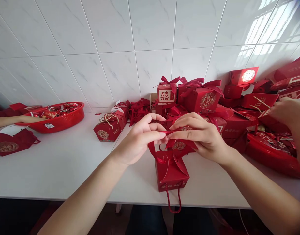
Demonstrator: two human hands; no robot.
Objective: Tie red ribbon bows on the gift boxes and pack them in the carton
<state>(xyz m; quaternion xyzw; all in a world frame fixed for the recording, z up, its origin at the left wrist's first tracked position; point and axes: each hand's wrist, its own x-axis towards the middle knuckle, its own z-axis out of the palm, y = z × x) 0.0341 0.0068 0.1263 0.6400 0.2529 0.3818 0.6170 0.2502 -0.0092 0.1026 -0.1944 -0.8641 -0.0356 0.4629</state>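
Observation:
A small red gift box (173, 171) stands near the table's front edge, its curved top flaps folded shut and a red rope handle (174, 209) hanging over the edge. Red ribbon (152, 151) rises from the box top to my fingers. My left hand (145, 137) pinches the ribbon between thumb and fingertips. From the other side, my right hand (199, 135) pinches it too, the fingertips of both hands nearly touching just above and behind the box. How the ribbon is crossed between the fingers is partly hidden.
Behind my hands are several ribboned red boxes (206, 99) and a heap of red ribbons (139, 109). A rope-tied box (111, 127) is left. Red basins of wrapped sweets (64, 122) stand at both sides, with other people's hands (35, 119) there. More boxes (240, 125) pile up right.

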